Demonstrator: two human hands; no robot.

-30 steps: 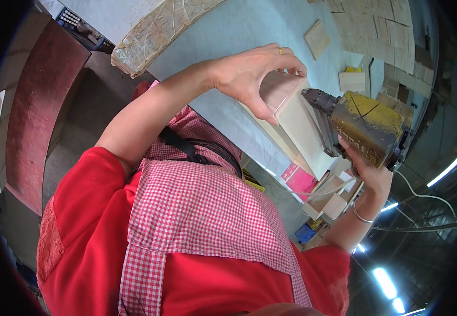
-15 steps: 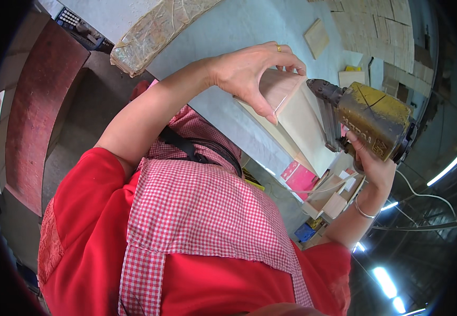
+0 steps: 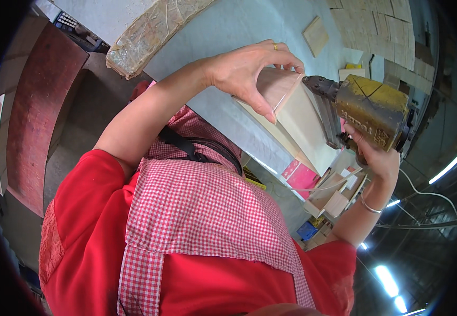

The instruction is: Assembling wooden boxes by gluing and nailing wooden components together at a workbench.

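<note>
At left, the person's left hand (image 3: 244, 73) spans the near end of a pale wooden box (image 3: 307, 126), thumb on one edge and fingers over the opposite one, grasping it above the worktable (image 3: 260, 23). From that grip the box's long axis slants down and rightward toward a pink piece (image 3: 301, 179), so the left hand is the nearer one. Further right, the nose of a worn yellow nail gun (image 3: 373, 108) sits just beside the box's upper corner, contact impossible to tell, its partly hidden handle wrapped by the right hand (image 3: 375, 156).
</note>
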